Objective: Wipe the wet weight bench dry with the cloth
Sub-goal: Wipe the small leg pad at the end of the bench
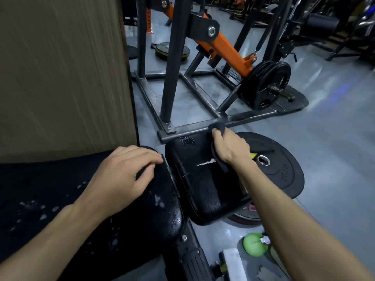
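The black weight bench has two pads. Its long back pad [154, 216] fills the lower left and carries several water drops. Its smaller seat pad [198, 185] lies to the right, with a white tear in its cover and a wet patch near its far edge. My right hand [229, 149] grips a dark cloth [219, 128] and holds it against the seat pad's far right part. My left hand [123, 175] rests on the back pad's far end, its fingers loosely bent and holding nothing.
A wood-grain panel [60, 67] stands at the left. A black and orange plate-loaded machine [221, 47] with its floor frame stands just beyond the seat. A black weight plate [280, 171] lies on the grey floor at the right. A green ball-like object [253, 244] sits below it.
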A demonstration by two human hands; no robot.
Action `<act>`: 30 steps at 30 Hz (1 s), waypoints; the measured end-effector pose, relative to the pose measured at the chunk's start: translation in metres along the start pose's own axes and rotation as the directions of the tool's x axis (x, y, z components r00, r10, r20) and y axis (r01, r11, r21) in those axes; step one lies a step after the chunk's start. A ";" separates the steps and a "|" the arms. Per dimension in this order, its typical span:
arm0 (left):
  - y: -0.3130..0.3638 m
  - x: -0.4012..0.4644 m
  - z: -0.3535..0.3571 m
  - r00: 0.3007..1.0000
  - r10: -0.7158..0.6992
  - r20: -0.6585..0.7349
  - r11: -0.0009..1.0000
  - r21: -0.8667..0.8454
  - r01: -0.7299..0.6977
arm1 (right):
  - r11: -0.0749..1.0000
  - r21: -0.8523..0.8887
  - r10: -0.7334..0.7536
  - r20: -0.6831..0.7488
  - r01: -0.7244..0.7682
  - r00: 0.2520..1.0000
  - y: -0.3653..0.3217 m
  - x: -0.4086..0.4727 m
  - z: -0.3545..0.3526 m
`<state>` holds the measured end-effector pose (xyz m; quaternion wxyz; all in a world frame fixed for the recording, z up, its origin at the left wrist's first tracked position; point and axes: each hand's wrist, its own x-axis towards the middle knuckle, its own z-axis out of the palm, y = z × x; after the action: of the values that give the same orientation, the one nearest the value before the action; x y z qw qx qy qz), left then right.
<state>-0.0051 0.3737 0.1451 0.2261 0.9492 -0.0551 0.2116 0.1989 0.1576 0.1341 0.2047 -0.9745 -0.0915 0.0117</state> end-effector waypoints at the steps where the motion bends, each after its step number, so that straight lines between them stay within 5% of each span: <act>1: 0.000 -0.001 0.000 1.000 -0.002 -0.002 1.000 -0.002 0.002 | 0.996 -0.021 -0.088 -0.027 0.087 0.996 -0.011 -0.003 0.006; 6: -0.002 0.001 0.002 1.000 -0.013 0.001 1.000 0.010 0.013 | 0.805 0.040 -0.593 0.088 0.592 0.801 -0.028 -0.084 0.023; 8: -0.003 -0.001 -0.001 1.000 -0.022 -0.004 1.000 0.008 0.022 | 0.801 0.088 -0.598 0.056 0.593 0.800 -0.011 -0.079 0.018; 12: -0.009 -0.013 -0.017 0.998 -0.040 -0.039 0.999 0.032 0.042 | 0.955 0.002 -0.296 -0.033 0.296 0.955 -0.020 -0.010 0.010; 14: -0.012 -0.020 -0.024 0.997 -0.050 -0.053 0.997 0.051 0.053 | 0.969 -0.049 -0.240 0.006 0.240 0.971 -0.048 0.008 0.022; 16: -0.015 -0.024 -0.027 0.997 -0.051 -0.051 0.997 0.064 0.054 | 0.937 -0.029 -0.344 0.090 0.347 0.935 -0.065 0.002 0.037; 20: -0.016 -0.027 -0.026 0.998 -0.060 -0.031 0.996 0.067 0.061 | 0.763 0.145 -0.646 0.153 0.630 0.748 -0.046 -0.074 0.022; 24: -0.020 -0.027 -0.029 0.997 -0.065 -0.035 0.996 0.062 0.067 | 0.675 0.133 -0.735 0.209 0.726 0.645 -0.004 -0.127 0.002; 27: -0.022 -0.029 -0.033 0.996 -0.080 -0.048 0.994 0.069 0.083 | 0.670 0.059 -0.733 0.216 0.740 0.646 -0.017 -0.092 0.010; 30: -0.021 -0.028 -0.030 0.996 -0.077 -0.048 0.994 0.075 0.081 | 0.753 -0.057 -0.635 0.198 0.656 0.746 -0.060 -0.034 0.040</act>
<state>-0.0372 0.4067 0.1493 0.1989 0.9536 -0.0042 0.2259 0.1522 0.2215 0.1207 0.1273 -0.8886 -0.4404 0.0155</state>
